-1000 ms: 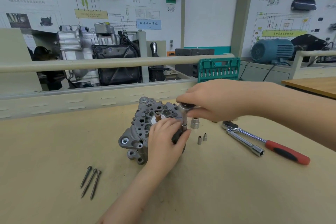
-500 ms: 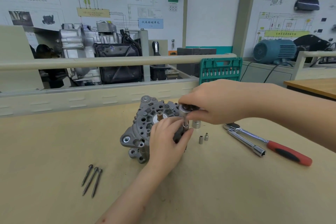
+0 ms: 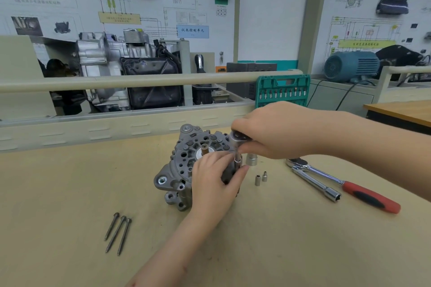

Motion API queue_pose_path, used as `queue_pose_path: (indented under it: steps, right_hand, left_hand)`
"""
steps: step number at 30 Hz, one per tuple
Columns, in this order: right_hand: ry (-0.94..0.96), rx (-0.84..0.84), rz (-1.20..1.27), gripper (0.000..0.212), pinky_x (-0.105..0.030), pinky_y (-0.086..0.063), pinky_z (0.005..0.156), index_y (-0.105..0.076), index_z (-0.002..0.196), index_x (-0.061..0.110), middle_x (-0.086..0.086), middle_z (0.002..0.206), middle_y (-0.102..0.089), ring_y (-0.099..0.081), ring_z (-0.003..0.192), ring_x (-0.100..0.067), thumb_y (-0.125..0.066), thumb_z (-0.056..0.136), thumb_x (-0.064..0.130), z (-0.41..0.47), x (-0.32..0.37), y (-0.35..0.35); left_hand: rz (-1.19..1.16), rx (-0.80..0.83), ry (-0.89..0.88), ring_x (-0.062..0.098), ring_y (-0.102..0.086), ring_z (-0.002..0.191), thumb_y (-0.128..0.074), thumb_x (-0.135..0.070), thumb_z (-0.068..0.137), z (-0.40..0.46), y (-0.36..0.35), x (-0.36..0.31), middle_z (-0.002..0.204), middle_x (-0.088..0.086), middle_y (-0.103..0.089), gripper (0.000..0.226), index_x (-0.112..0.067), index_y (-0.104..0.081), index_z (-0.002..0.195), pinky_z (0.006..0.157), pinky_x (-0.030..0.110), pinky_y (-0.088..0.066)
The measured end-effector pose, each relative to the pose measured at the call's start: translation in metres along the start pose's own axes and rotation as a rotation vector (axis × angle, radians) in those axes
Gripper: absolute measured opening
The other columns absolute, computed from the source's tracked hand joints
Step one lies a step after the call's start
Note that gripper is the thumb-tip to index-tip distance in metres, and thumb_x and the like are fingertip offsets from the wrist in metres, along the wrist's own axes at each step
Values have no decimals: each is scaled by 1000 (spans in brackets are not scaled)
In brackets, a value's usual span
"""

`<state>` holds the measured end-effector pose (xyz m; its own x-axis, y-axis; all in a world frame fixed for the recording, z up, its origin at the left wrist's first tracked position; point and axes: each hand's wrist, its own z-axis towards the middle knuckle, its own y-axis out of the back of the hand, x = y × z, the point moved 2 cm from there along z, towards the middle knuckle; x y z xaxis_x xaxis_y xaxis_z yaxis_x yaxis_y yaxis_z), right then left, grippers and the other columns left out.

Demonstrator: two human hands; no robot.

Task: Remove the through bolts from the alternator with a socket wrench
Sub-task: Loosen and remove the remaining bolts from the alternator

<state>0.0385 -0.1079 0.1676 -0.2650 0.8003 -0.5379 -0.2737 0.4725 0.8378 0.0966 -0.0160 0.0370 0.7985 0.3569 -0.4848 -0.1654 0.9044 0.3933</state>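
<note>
Grip: right hand (image 3: 277, 130) curls around the socket wrench (image 3: 238, 141) head; left hand (image 3: 215, 182) clasps the alternator (image 3: 186, 165) side.
Alternator: on the workbench (image 3: 70, 193), under both hands.
Wrench: upright at the alternator's right edge.
Bolts: three removed bolts (image 3: 117, 233) lie front-left.

Alternator (image 3: 186, 165) housing: cast metal, matt grey, rough-textured. Three removed bolts (image 3: 117, 233): dull dark metal. Loose sockets (image 3: 251, 159): bright, polished metal. Spare ratchet (image 3: 326, 177): glossy chromed shaft, with a red and black handle of plastic or rubber appearance. Bench top (image 3: 70, 193): smooth, matt, tan surface. Bit case (image 3: 282, 91): green moulded plastic, slight sheen.
</note>
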Motion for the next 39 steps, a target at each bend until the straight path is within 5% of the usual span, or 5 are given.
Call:
queue_pose_path:
  steps: [6,13,21,30,39]
  right_hand:
    - [38,5,-12,26,-29,-35,65,-37,93,18,1,81,-48,-47,73,-21,-30,95,43,-3,-2,-1]
    - [-12,-71,-110,41,-26,-21,43,-35,83,17,6,61,-34,-31,49,-11,-23,88,56,-3,1,-2]
    - [29,5,70,18,-34,-44,74,-36,100,21,4,87,-44,-48,81,-19,-30,96,38,-4,-7,-6]
    - [-56,-67,-65,42,-26,-22,43,-32,75,19,6,59,-34,-30,48,-8,-24,86,58,-4,2,-1]
    - [24,34,17,21,-30,-36,72,-36,93,20,3,83,-48,-46,71,-19,-31,96,40,-3,-4,0]
  left_hand:
    - [-24,-28,18,7,-47,81,-60,-32,75,1,0,-1,80,-6,-60,28,-6,-64,65,76,26,-34]
    - [-54,-36,46,1,-43,70,-67,-30,76,2,0,-3,68,-19,-44,26,-8,-59,64,68,27,-32]
    - [-37,2,34,7,-49,85,-67,-26,79,0,1,0,87,-7,-60,16,-10,-69,77,79,27,-32]
    - [-53,-39,35,7,-43,75,-69,-27,76,1,0,-1,73,-8,-51,21,-11,-59,65,69,29,-36]
    - [-33,-7,30,13,-47,95,-68,-26,76,0,-2,2,79,-1,-64,22,-5,-66,71,84,34,-37]
